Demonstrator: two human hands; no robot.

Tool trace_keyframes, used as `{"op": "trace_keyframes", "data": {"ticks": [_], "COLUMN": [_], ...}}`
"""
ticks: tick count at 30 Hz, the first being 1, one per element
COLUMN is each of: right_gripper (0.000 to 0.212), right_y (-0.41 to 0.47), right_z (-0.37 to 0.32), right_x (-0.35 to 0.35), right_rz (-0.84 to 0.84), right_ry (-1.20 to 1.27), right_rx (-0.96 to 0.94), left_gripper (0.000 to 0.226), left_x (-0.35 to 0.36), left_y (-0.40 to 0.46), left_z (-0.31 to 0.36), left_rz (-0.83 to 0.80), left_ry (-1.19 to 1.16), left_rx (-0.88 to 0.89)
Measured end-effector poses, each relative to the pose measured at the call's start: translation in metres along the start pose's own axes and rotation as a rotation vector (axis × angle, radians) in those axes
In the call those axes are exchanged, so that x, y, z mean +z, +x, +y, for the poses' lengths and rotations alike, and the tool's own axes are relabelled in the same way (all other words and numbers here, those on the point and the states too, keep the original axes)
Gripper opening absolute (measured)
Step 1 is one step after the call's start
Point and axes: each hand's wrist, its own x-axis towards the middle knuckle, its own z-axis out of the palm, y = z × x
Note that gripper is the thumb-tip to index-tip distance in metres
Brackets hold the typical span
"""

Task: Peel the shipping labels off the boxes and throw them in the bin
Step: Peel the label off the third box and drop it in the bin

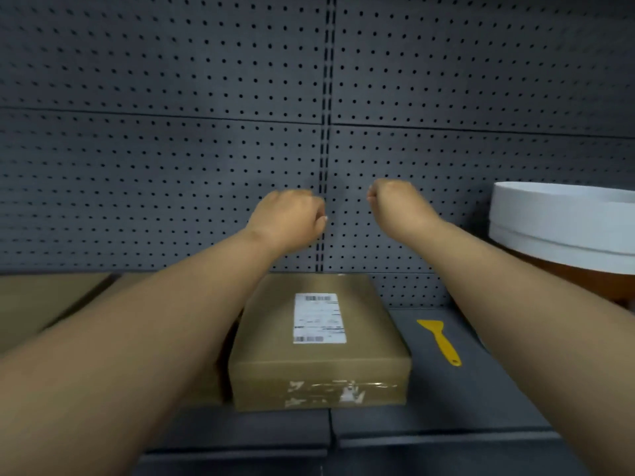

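Both arms are stretched forward and raised above the shelf, and both hands are curled into loose fists that hold nothing: the left hand and the right hand hang in front of the grey pegboard, well above the work. The grip on each side is therefore closed on air, fingers tucked in. Below and between the forearms sits the cardboard box, flat on the shelf, with the white shipping label lying whole on its top face, all four edges seemingly down. More brown boxes lie to the left, partly hidden by the left arm. A yellow scraper lies just beside the box on its right, untouched. The white-rimmed bin stands at the far right (only part of it shows). By my reading no peeling has begun; the next move likely calls for lowering a hand, taking the scraper or a fingernail to a label corner, while the other hand steadies the box.
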Motion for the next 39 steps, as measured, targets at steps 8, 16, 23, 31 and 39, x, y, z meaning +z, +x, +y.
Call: {"op": "trace_keyframes", "data": {"ticks": [8, 16, 23, 31, 39], "right_gripper": [0.026, 0.023, 0.023, 0.023, 0.021], "right_y": [-0.019, -0.041, -0.058, -0.058, -0.041], "right_z": [-0.087, -0.137, -0.133, -0.078, -0.015], "right_x": [0.072, 0.119, 0.136, 0.127, 0.129], "right_rz": [-0.216, -0.245, -0.217, -0.249, -0.279], "right_ry": [0.058, 0.084, 0.090, -0.003, 0.034], "right_rx": [-0.114, -0.114, -0.078, 0.000, 0.120], "left_gripper": [0.029, 0.030, 0.027, 0.027, 0.028], "left_x": [0.009, 0.021, 0.037, 0.058, 0.080], "left_y": [-0.082, -0.138, -0.147, -0.122, -0.103], "left_z": [-0.081, -0.120, -0.112, -0.071, -0.045], "left_rz": [-0.095, -0.174, -0.163, -0.205, -0.257], "left_ry": [0.037, 0.043, -0.054, -0.143, -0.188], "left_rx": [-0.094, -0.132, -0.135, -0.107, -0.152]}}
